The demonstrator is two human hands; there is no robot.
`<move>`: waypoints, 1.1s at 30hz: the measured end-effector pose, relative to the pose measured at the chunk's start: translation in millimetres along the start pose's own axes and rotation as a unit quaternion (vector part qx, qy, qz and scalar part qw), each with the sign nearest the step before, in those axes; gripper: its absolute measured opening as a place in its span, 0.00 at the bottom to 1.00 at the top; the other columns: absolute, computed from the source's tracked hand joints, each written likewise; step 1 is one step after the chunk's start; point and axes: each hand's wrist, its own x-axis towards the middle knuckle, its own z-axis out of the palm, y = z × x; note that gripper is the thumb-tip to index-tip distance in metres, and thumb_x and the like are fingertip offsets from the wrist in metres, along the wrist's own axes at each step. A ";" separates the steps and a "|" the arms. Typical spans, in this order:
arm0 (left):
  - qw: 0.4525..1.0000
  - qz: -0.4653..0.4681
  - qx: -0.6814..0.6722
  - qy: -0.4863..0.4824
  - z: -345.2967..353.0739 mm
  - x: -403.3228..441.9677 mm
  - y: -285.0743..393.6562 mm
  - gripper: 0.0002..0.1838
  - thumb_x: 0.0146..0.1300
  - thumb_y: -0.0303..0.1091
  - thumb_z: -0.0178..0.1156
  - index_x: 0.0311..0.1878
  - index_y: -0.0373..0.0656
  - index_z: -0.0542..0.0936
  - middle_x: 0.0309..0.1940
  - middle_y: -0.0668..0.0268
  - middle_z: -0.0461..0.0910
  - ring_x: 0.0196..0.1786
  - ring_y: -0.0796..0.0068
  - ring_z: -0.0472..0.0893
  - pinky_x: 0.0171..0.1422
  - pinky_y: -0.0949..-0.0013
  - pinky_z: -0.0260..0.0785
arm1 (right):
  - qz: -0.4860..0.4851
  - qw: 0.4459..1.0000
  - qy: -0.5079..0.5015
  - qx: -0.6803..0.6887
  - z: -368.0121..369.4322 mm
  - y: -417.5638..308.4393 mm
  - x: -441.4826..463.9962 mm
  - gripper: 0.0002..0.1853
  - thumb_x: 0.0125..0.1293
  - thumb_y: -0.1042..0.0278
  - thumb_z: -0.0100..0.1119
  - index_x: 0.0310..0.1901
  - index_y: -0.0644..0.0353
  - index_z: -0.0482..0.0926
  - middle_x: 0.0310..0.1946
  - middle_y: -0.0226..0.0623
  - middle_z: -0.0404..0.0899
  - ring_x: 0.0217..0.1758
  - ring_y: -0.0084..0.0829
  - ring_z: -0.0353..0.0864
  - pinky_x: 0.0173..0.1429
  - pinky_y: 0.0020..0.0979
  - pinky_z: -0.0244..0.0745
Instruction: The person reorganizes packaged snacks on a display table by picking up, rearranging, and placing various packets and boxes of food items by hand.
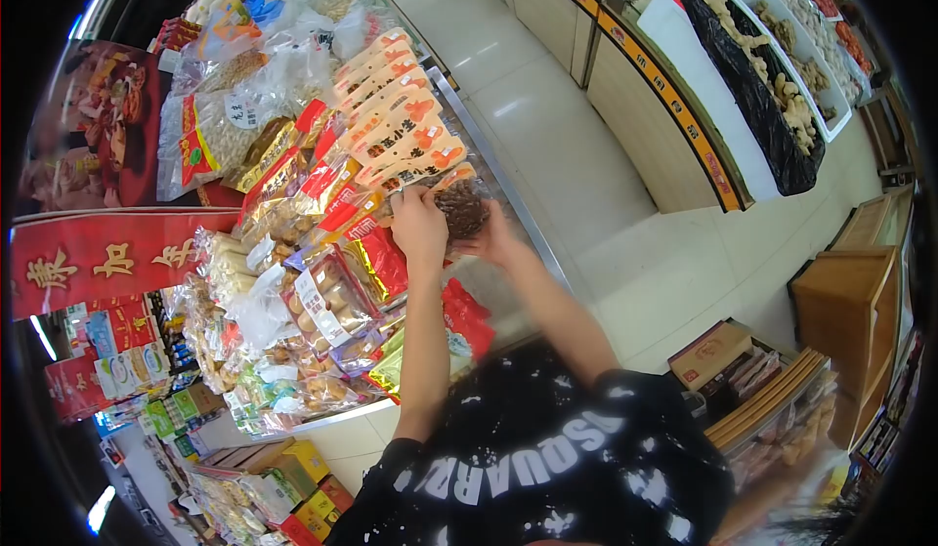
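Observation:
A clear pack of small dark brown pieces (461,208) lies between my two hands at the right side of the display, and I cannot tell what the pieces are. My left hand (420,224) has its fingers bent at the pack's left edge, beside the row of orange-and-cream packets (410,121). On the pack's other side, my right hand (494,239) grips its lower right edge, with the fingers partly hidden. Just below my left hand are a red-and-gold bag (379,263) and a clear-lidded tray of round pale brown items (330,297).
A metal rim (518,204) edges the display. Clear bags of pale food (230,136) fill its upper left. Across the tiled aisle stands a counter (625,97) with ginger (796,116) on black plastic. A wooden cabinet (845,302) and stacked boxes (718,356) stand at right.

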 end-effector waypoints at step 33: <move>0.995 -0.017 -0.039 -0.086 10.6 -13.2 -14.9 0.30 0.62 0.40 0.57 0.65 0.32 0.68 0.56 0.42 0.72 0.60 0.40 0.73 0.64 0.49 0.68 | 0.033 0.985 0.171 0.001 -64.9 74.2 -38.1 0.34 0.65 0.54 0.57 0.61 0.76 0.61 0.57 0.62 0.69 0.60 0.53 0.72 0.67 0.45 0.70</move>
